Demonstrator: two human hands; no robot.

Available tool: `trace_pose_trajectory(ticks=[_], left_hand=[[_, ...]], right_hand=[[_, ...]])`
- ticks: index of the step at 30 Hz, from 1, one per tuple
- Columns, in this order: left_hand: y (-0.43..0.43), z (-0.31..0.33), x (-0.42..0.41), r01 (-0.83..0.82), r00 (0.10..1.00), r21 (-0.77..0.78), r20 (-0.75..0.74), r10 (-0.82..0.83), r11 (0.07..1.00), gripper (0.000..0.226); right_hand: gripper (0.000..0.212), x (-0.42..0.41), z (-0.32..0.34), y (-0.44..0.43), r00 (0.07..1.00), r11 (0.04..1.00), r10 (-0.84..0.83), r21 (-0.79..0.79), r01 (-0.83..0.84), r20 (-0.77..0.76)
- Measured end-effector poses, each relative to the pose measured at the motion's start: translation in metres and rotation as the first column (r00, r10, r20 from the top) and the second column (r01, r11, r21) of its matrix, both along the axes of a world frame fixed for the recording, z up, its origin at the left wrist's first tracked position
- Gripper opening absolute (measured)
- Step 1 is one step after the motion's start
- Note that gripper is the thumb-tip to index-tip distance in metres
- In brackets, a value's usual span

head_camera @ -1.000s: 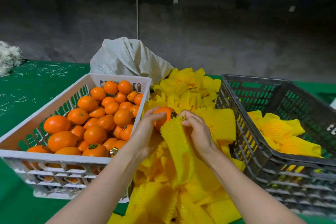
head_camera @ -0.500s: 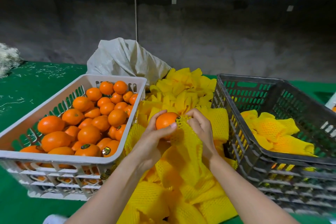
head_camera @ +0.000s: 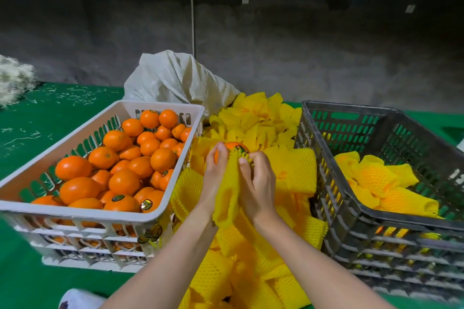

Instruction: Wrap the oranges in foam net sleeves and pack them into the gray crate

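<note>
Yellow foam net sleeve (head_camera: 227, 195) is hanging between the two hands I am watching from the head camera. The left hand (head_camera: 215, 178) is gripping the orange (head_camera: 231, 146), thumb lying over its top, and the right hand (head_camera: 259, 183) is pinching the sleeve's mouth against the fruit. Both are working above the sleeve pile (head_camera: 261, 120) on the green bench (head_camera: 50, 120). The white crate (head_camera: 160, 216) of bare oranges (head_camera: 123, 180) is sitting left. The gray crate (head_camera: 351, 108), on the right, is holding wrapped oranges (head_camera: 376, 178).
</note>
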State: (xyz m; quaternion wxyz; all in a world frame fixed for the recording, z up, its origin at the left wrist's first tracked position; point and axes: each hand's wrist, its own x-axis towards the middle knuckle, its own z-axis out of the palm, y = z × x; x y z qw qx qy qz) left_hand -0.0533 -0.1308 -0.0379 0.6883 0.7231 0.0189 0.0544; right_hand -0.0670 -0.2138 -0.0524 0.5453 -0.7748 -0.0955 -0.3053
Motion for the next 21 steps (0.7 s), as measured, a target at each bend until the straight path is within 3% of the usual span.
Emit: trace_pose_trajectory(ticks=[2, 5, 9, 13, 16, 21], left_hand=[[0.003, -0.011, 0.005, 0.041, 0.998, -0.069, -0.034, -0.044, 0.997, 0.052], [0.006, -0.011, -0.005, 0.103, 0.976, -0.382, -0.137, -0.166, 0.918, 0.067], [0.007, -0.01, -0.007, 0.172, 0.958, -0.537, -0.105, -0.268, 0.826, 0.085], [0.009, -0.012, -0.009, 0.264, 0.909, -0.584, -0.115, -0.4, 0.767, 0.078], [0.01, -0.008, -0.009, 0.288, 0.876, -0.702, -0.081, -0.475, 0.652, 0.071], [0.005, -0.007, -0.008, 0.188, 0.866, -0.849, -0.094, -0.492, 0.494, 0.044]], right_hand=[[0.035, 0.0, 0.002, -0.002, 0.998, 0.999, -0.005, -0.034, 0.007, 0.06], [0.019, 0.005, 0.011, -0.011, 0.997, 1.0, 0.013, 0.017, -0.014, 0.077], [0.031, 0.012, 0.02, -0.023, 0.996, 0.983, 0.077, 0.163, -0.083, 0.046], [0.036, 0.01, 0.015, -0.03, 0.973, 0.935, 0.229, 0.284, -0.212, -0.025], [0.035, 0.008, 0.012, -0.033, 0.958, 0.922, 0.281, 0.29, -0.255, -0.054], [0.035, 0.008, 0.016, -0.034, 0.953, 0.92, 0.296, 0.288, -0.267, -0.064]])
